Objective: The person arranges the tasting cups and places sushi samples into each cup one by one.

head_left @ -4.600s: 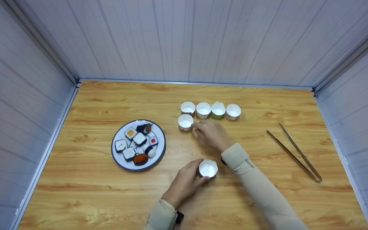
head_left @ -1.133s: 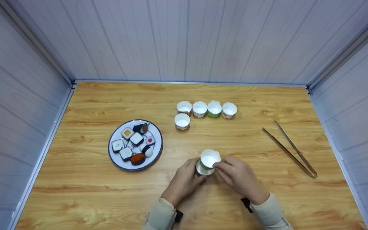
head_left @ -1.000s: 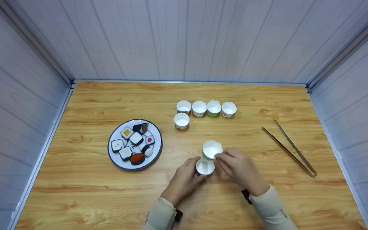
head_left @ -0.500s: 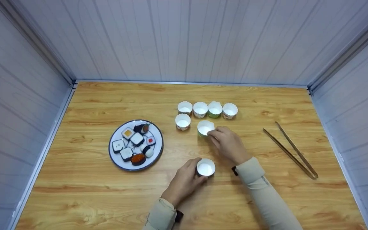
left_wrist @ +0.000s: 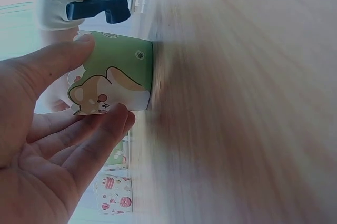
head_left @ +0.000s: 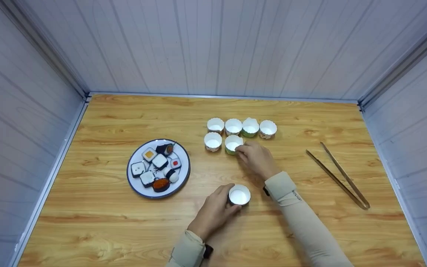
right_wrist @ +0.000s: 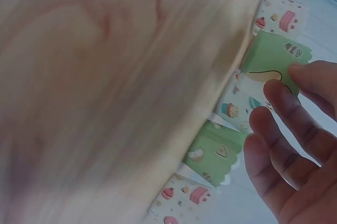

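My left hand (head_left: 213, 210) holds a paper baking cup (head_left: 240, 194) upright on the table, thumb on one side and fingers on the other. In the left wrist view that baking cup (left_wrist: 118, 68) is green with a cartoon dog. Farther forward, my right hand (head_left: 257, 158) pinches the near right rim of another green baking cup (head_left: 233, 142) between thumb and fingers. This one stands just right of a patterned baking cup (head_left: 212, 141), before a back row. The right wrist view has the pinched baking cup (right_wrist: 276, 47) among its neighbours, partly behind the fingertips.
The back row of baking cups includes a green one (head_left: 250, 128) and a patterned one (head_left: 268, 129) at its right end. A blue-rimmed plate (head_left: 133, 183) of sushi pieces lies left. Metal tongs (head_left: 347, 181) lie spread at right. Panel walls (head_left: 213, 48) enclose the wooden table.
My right hand has lifted a green baking cup out of the stack in my left hand and carried it forward to beside the front patterned cup. The left hand has stayed in place.
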The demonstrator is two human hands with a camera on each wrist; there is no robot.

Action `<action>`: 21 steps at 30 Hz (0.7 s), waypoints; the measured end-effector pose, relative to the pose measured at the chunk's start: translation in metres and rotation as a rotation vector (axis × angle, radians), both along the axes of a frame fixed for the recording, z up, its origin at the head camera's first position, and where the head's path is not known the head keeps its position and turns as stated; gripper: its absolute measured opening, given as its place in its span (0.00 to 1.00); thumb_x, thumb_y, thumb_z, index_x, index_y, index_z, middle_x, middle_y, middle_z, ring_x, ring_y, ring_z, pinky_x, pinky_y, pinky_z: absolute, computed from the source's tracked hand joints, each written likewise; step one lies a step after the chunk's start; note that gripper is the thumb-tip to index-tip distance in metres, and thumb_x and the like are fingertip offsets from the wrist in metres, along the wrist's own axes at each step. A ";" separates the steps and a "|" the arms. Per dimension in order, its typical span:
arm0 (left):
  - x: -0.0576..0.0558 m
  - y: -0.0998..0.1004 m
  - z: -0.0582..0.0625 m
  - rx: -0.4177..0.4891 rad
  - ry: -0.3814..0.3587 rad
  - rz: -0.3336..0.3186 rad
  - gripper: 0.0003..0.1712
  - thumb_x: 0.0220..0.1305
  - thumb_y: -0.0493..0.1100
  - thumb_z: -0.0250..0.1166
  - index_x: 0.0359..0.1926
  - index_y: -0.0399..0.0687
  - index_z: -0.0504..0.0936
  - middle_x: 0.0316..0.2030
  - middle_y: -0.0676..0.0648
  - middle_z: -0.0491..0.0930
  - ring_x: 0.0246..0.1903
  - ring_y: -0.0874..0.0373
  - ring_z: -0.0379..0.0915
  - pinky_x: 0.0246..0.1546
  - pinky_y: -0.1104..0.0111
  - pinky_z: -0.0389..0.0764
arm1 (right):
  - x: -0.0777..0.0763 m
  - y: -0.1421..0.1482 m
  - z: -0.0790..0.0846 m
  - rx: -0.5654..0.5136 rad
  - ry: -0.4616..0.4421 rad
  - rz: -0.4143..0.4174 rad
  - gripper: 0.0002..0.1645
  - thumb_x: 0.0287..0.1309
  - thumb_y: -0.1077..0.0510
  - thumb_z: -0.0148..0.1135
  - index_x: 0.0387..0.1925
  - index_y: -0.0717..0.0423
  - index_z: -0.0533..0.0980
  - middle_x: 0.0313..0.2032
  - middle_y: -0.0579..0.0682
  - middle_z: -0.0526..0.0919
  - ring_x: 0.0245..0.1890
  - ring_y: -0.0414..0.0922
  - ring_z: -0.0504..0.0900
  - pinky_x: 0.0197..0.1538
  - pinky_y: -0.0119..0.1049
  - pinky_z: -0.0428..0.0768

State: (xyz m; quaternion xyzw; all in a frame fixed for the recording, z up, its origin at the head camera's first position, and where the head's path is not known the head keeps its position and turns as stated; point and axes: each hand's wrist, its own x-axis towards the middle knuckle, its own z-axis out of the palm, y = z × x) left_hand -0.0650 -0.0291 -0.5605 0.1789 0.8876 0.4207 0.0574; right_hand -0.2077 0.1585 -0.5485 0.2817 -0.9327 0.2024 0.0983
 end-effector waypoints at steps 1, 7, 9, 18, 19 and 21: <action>0.000 0.000 0.000 -0.002 0.002 -0.001 0.37 0.63 0.46 0.72 0.68 0.36 0.69 0.59 0.41 0.75 0.59 0.51 0.73 0.58 0.58 0.76 | 0.000 0.000 -0.001 0.001 -0.001 -0.004 0.05 0.63 0.61 0.68 0.40 0.52 0.87 0.31 0.49 0.81 0.30 0.46 0.79 0.30 0.45 0.81; 0.000 0.000 0.001 0.006 -0.016 -0.002 0.37 0.63 0.46 0.72 0.68 0.37 0.70 0.59 0.41 0.75 0.59 0.51 0.73 0.59 0.58 0.76 | -0.002 -0.002 -0.005 0.016 -0.008 -0.017 0.06 0.64 0.60 0.67 0.40 0.52 0.87 0.30 0.49 0.80 0.28 0.46 0.76 0.29 0.44 0.80; -0.001 0.000 0.001 0.005 -0.016 -0.003 0.36 0.63 0.46 0.72 0.67 0.37 0.70 0.59 0.41 0.75 0.59 0.51 0.73 0.59 0.58 0.76 | -0.003 -0.003 -0.006 0.018 -0.013 -0.023 0.06 0.64 0.60 0.67 0.41 0.53 0.87 0.29 0.50 0.79 0.28 0.46 0.76 0.28 0.44 0.80; 0.000 0.000 0.001 0.004 -0.013 0.004 0.37 0.63 0.46 0.73 0.67 0.37 0.70 0.59 0.42 0.76 0.59 0.51 0.73 0.58 0.58 0.76 | -0.006 -0.003 -0.009 0.035 -0.034 -0.048 0.08 0.66 0.59 0.65 0.45 0.53 0.86 0.31 0.51 0.80 0.30 0.48 0.78 0.31 0.46 0.80; 0.000 0.000 0.001 0.004 -0.014 0.004 0.37 0.63 0.46 0.73 0.67 0.37 0.70 0.59 0.42 0.76 0.59 0.51 0.73 0.59 0.58 0.76 | -0.006 -0.003 -0.009 0.036 -0.033 -0.049 0.09 0.66 0.60 0.65 0.45 0.53 0.86 0.31 0.51 0.80 0.30 0.48 0.78 0.31 0.46 0.80; 0.000 0.000 0.002 0.002 -0.017 0.005 0.37 0.63 0.46 0.73 0.67 0.37 0.70 0.59 0.42 0.76 0.59 0.51 0.73 0.59 0.58 0.76 | -0.006 -0.002 -0.009 0.035 -0.024 -0.047 0.10 0.66 0.60 0.65 0.47 0.53 0.86 0.31 0.51 0.80 0.29 0.47 0.77 0.31 0.45 0.80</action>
